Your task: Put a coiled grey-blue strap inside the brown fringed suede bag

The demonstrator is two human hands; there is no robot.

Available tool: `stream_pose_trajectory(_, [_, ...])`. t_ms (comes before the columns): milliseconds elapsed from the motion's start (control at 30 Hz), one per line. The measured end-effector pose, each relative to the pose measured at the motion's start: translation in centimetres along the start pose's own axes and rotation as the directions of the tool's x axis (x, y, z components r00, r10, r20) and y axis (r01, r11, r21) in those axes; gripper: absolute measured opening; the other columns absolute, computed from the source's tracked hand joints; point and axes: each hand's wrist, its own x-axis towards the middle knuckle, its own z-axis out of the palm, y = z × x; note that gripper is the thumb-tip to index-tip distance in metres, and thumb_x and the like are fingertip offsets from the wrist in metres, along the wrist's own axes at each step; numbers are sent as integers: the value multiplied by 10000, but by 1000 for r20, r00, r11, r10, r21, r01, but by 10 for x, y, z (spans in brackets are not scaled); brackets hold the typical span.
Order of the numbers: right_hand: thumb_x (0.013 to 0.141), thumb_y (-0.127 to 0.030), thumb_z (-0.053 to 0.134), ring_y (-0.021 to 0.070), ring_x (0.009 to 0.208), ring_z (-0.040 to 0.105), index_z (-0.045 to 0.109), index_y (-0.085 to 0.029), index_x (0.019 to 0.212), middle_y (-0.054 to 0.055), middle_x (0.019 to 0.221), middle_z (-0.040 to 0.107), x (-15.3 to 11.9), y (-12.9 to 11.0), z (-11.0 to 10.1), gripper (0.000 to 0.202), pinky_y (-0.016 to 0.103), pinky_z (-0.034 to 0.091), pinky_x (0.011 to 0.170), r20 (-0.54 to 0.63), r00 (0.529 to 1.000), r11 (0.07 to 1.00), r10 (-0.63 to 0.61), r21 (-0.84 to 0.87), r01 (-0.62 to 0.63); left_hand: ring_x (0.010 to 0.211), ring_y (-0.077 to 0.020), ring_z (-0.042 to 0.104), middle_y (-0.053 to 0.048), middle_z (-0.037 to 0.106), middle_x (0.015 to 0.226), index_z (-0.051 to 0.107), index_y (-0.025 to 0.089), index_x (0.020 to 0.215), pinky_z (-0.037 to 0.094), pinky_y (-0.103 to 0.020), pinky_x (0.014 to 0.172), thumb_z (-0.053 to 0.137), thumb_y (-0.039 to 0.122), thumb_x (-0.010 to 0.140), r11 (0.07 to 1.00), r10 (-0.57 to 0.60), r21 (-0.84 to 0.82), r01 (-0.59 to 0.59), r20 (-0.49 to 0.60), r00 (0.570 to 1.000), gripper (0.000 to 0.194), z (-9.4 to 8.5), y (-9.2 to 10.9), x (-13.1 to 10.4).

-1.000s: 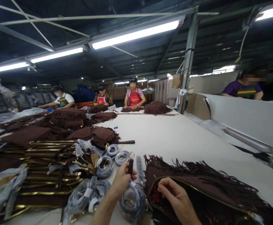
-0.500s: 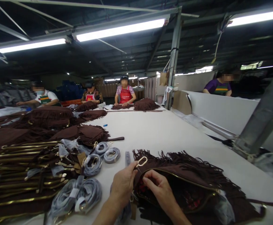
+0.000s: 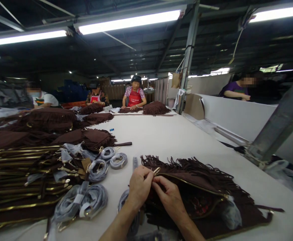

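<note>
A dark brown fringed bag (image 3: 186, 169) lies in front of me, its gold zipper (image 3: 199, 186) gaping over a patterned lining (image 3: 200, 205). At the bag's left end, my left hand (image 3: 141, 184) is closed, with a gold metal ring (image 3: 156, 171) at its fingertips. Close against it, my right hand (image 3: 170, 197) pinches just below the ring; what lies between those fingertips is too small to make out. Clear plastic (image 3: 231, 212) wraps the zipper's right end. A coiled strap in plastic (image 3: 123, 201) lies partly hidden behind my left forearm.
Several wrapped strap coils (image 3: 94, 201) lie left of my hands. Beyond them are stacked brown bags with gold zippers (image 3: 23, 187) and more fringed bags (image 3: 86, 137). Co-workers (image 3: 135, 95) stand across the white table (image 3: 151, 132). A metal post (image 3: 274, 134) rises at right.
Both hands have come together at the bag's left end. The gold ring has turned from face-on to nearly edge-on. The view has shifted slightly.
</note>
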Motion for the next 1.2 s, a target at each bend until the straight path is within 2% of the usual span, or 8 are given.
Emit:
stream_pose_trajectory(167, [884,-183,411,256,853,630,621,-197,870,101,908,644,-18,12,-21,210,341,461,759,41,999,841,1,-540,22,723,-175,561,-17,610,701,644,180,617,406,-285,705,496,286,798,983,-59,-181,43,-89,994,257,5,-13,2])
stream_pose_trajectory(333, [883,-168,442,214,661,628,520,-240,726,23,699,636,-30,15,-34,189,279,394,572,128,984,736,124,-677,-4,694,-168,567,-12,638,667,692,169,663,416,-264,657,546,381,788,914,-133,-391,111,-31,991,286,8,-8,-4])
stream_pose_trajectory(500, [964,-382,424,172,566,577,507,-248,729,-12,630,581,-25,0,-44,283,262,441,567,23,996,910,-87,-404,89,410,-73,433,-21,661,620,712,130,758,272,-200,399,647,414,679,737,-227,-629,247,113,967,303,4,3,-4])
stream_pose_trajectory(633, [892,-512,578,182,593,640,663,-239,821,23,719,675,-24,7,-38,294,253,525,573,16,998,998,56,1,-56,323,-85,446,-29,660,563,662,124,763,277,-187,309,667,380,589,654,-269,-644,397,292,918,309,12,3,-6])
stream_pose_trajectory(733, [744,-593,740,235,665,697,683,-219,765,35,701,703,-23,11,-31,379,294,579,604,-6,947,880,322,372,-296,331,-92,482,-9,643,531,570,160,709,328,-176,318,660,336,558,647,-269,-654,391,284,921,248,19,3,-10])
stream_pose_trajectory(833, [574,-521,896,263,750,721,695,-206,903,47,772,732,-19,7,-29,498,329,604,652,-88,887,725,453,615,-310,401,-86,526,-2,629,547,546,162,688,385,-167,382,639,344,577,662,-250,-666,345,238,939,233,20,4,-13])
stream_pose_trajectory(933, [566,-429,930,261,874,718,697,-203,955,71,890,747,-17,1,-29,506,320,602,734,-101,898,676,429,696,-245,388,-70,468,32,574,519,537,169,707,360,-165,380,615,376,620,691,-240,-640,335,235,942,238,19,2,-14])
stream_pose_trajectory(1200, [643,-551,848,235,751,715,732,-184,784,46,801,725,-18,4,-26,411,301,608,686,-168,922,822,349,528,-215,440,-73,358,69,441,541,525,180,712,285,-194,427,569,344,741,819,-96,-538,199,213,972,173,22,-6,-19])
